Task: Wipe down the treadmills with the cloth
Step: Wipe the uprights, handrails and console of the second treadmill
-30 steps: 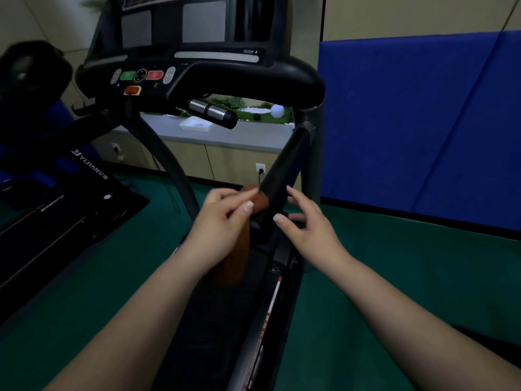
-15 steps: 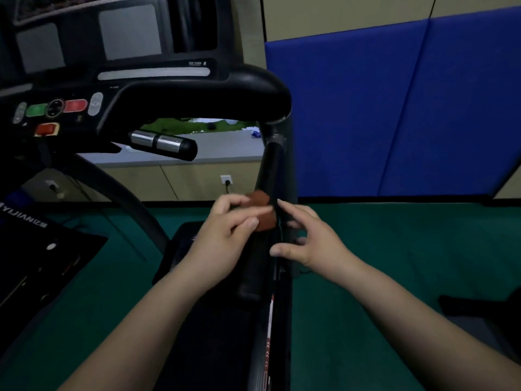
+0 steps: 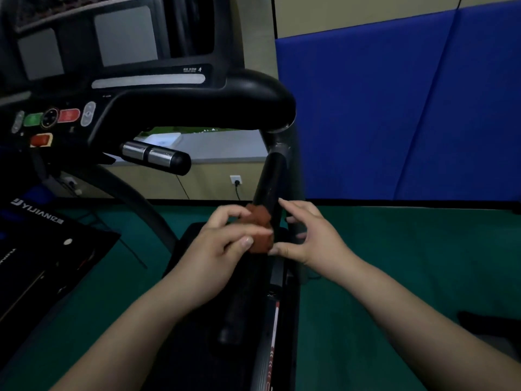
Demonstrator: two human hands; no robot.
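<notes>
A black treadmill fills the left and centre, its console (image 3: 118,88) above and its right handrail (image 3: 269,182) sloping down toward me. A small brown cloth (image 3: 260,230) is bunched against the handrail at mid-height. My left hand (image 3: 225,244) grips the cloth with thumb and fingers. My right hand (image 3: 307,235) is on the rail's right side, fingers spread and loosely bent, thumb tip touching the cloth's lower edge. Part of the cloth is hidden behind my left fingers.
A chrome-and-black pulse grip (image 3: 155,156) juts out under the console. A second treadmill's deck (image 3: 42,249) lies at the left. Blue wall pads (image 3: 408,108) stand behind on the right. Green floor (image 3: 394,263) spreads around, with a wall socket (image 3: 236,180) behind.
The view has swung and closed in on the console. The cloth hung long below my left hand a second ago; now it is bunched small. Both hands stay on the handrail.
</notes>
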